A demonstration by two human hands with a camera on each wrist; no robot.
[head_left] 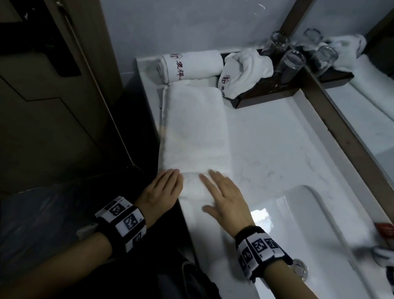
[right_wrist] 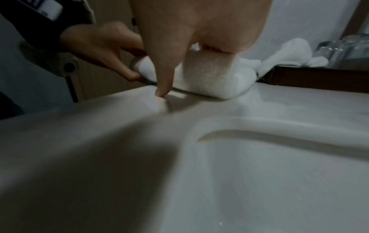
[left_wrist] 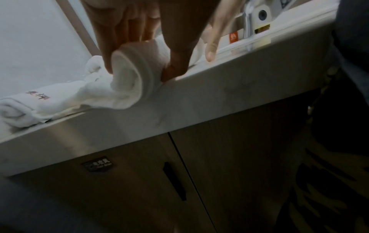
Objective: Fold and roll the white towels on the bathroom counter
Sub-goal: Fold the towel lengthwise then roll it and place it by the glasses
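I am in the rolling step. The folded towel (head_left: 194, 127) lies as a long strip along the left edge of the counter (head_left: 274, 151), and its near end is already turned into a small roll (left_wrist: 129, 69) close to the front edge. My left hand (head_left: 161, 189) holds the left end of this roll, with the thumb under it and the fingers over it. My right hand (head_left: 227, 199) lies on the right part of the roll with the fingers nearly straight, pressing down, and the thumb touches the counter behind it. The two hands are side by side, a little apart.

One finished rolled towel (head_left: 191, 66) lies at the far left corner. A crumpled towel (head_left: 245, 70) rests on the dark tray (head_left: 267, 93) beside the glasses (head_left: 291, 62), not folded yet.

I think the next move calls for pushing the roll forward toward the far corner, both hands with equal pressure, so the ends stay even and the roll stays tight.
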